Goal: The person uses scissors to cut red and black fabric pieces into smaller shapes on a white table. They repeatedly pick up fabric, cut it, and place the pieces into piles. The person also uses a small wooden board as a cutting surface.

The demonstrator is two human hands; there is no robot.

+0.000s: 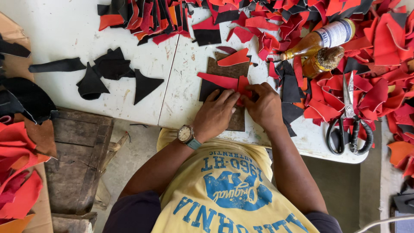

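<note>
A dark brown board (227,69) lies on the white table (77,30) in front of me, with red leather pieces (220,80) laid on it. My left hand (215,114), a watch on its wrist, presses flat on the board with fingers spread. My right hand (263,105) sits beside it, fingertips pinching down a small red piece (244,86) at the board's right side. Another red-orange piece (235,57) rests at the board's top edge.
Black scissors (350,125) lie at the right. A glass bottle of amber liquid (319,41) lies among heaps of red and black scraps (379,51). Black scraps (110,71) sit at the left. A wooden bench (79,155) stands below the table edge.
</note>
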